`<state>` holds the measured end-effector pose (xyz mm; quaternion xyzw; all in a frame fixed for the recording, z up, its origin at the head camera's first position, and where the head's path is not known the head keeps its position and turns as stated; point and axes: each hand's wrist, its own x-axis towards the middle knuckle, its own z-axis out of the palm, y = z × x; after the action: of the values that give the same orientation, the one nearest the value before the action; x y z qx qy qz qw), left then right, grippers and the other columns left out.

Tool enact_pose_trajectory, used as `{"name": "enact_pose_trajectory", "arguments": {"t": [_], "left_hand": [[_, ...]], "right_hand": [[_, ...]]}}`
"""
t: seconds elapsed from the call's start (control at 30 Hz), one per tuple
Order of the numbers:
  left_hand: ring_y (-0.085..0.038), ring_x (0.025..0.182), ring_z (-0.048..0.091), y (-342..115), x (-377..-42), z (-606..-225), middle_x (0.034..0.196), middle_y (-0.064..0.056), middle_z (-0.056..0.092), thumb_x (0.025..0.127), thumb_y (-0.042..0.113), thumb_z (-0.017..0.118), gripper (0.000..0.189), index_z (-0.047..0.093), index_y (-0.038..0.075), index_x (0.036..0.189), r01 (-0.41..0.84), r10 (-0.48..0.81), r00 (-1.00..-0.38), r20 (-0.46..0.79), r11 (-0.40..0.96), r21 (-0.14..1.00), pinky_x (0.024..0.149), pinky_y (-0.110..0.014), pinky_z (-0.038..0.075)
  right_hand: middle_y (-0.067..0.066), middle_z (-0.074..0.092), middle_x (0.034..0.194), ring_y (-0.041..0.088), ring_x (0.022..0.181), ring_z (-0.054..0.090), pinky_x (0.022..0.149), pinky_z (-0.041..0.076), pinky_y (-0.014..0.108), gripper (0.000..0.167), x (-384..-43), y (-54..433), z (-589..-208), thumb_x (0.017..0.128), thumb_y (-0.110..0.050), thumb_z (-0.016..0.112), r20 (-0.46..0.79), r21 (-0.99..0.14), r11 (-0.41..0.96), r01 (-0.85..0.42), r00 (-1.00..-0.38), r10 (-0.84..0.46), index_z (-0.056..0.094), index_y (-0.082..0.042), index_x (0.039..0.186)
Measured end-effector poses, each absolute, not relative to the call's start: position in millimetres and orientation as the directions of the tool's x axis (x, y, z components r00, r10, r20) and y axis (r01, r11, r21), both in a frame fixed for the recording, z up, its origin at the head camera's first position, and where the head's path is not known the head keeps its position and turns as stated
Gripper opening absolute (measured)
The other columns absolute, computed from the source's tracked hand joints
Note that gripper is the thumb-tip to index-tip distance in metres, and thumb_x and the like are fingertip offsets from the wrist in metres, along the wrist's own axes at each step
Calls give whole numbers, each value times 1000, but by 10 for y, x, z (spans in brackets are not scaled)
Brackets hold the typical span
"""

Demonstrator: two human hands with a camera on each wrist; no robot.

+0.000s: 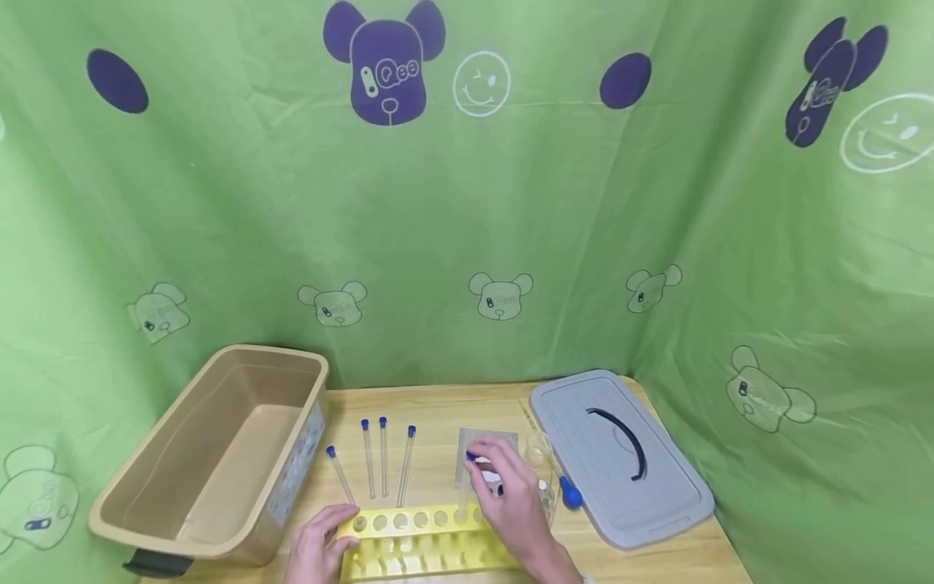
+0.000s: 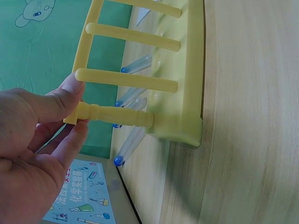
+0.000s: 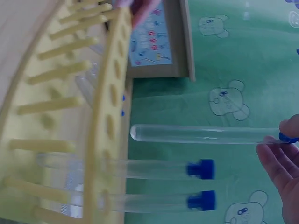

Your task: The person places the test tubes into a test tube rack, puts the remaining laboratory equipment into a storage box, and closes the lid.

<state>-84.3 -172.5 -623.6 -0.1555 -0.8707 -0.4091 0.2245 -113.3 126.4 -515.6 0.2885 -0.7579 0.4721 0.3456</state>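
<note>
Yellow test-tube rack [image 1: 430,545] sits closest, upright on the bench [image 1: 445,405]. Left hand [image 1: 315,545] pinches the end of its holed top bar, thumb against fingers. Right hand [image 1: 511,495] pinches the blue stopper [image 3: 288,138] of a clear test tube [image 3: 205,135]; tube is held over the rack, rounded end just off the top bar. Two stoppered tubes [image 3: 154,168] stand in neighbouring holes. Four more loose tubes [image 1: 383,458], blue stoppers too, lie beyond the rack's left part, stoppers facing away from it. Text check: tan bin [image 1: 233,470] at left carries a pale blue label [image 2: 81,191], white characters 化学实验 legible, other line too blurred to read, flask drawings around. Curtain [image 1: 467,211] is green, bear heads, biggest purple one [image 1: 388,73] reads "Qee". Grey lid [image 1: 584,430] with black handle [image 1: 631,438] lies at right, blue rubber bulb [image 1: 571,493] by its near-left edge. Grey flat sheet [image 1: 470,438] and clear glassware [image 1: 536,448] beside right hand; details partly hidden.
</note>
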Motion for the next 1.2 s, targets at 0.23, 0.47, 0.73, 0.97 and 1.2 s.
{"name": "enact_pose_trajectory", "arguments": {"t": [0.23,0.47,0.73,0.97,1.2], "left_hand": [[-39,92,71,-1719,-831,-6229,105,-14,75,59,-11,89,48,76,-3,104,431,87,-868,489,622,654,81,-28,63],[-37,92,72,-1717,-832,-6237,105,-15,75,58,-9,90,49,76,-2,104,439,82,-856,511,637,634,83,-19,60],[-37,92,72,-1712,-837,-6232,105,-17,75,56,-9,90,50,76,-2,104,436,66,-854,515,629,643,86,-16,57],[-37,91,72,-1718,-856,-6260,104,-15,75,56,-7,91,50,76,-1,103,457,76,-842,535,627,631,89,-6,50],[-37,90,72,-1725,-853,-6253,103,-15,75,55,-9,91,50,76,-2,102,452,75,-846,527,625,636,89,-6,50]], "right_hand": [[11,68,109,20,87,72,80,60,17,31,-1022,1228,-5311,83,10,76,806,-455,426,-782,-565,-177,70,0,112],[8,69,108,22,92,72,89,58,19,14,-952,1198,-5395,93,0,71,807,-396,492,-775,-549,-217,72,-3,107],[7,69,105,22,95,73,92,57,18,11,-921,1193,-5484,93,1,70,776,-356,524,-774,-557,-296,71,-3,103],[7,69,105,22,93,73,89,57,15,3,-888,1199,-5542,95,0,69,746,-356,541,-762,-580,-327,70,-2,97],[3,71,104,20,92,73,87,57,14,28,-863,1183,-5586,76,11,80,717,-361,570,-738,-610,-337,69,-6,96]]}}
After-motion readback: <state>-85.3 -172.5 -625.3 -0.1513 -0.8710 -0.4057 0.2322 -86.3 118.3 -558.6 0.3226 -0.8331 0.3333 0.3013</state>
